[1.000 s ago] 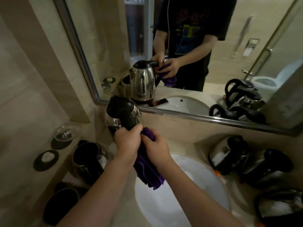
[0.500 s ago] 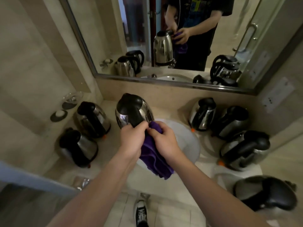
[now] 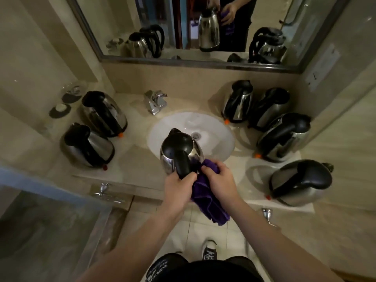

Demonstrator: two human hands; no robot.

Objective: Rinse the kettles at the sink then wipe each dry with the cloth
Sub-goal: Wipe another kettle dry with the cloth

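Seven kettles appeared in the frame, one of them, the held kettle (image 3: 181,152), raised at centre over the near rim of the white sink (image 3: 219,129). The left hand (image 3: 179,188) gripped its black handle, fingers curled round it. The right hand (image 3: 220,181) clutched a purple cloth (image 3: 209,202), bunched against the kettle's steel side, with the loose end hanging down below both hands. Two kettles (image 3: 103,113) stood on the table (image 3: 138,169) at left, four kettles (image 3: 282,136) at right. A chrome tap (image 3: 155,100) sat just above the sink, left of centre. Across the top of the frame a mirror (image 3: 183,27) reflected the person and the kettles.
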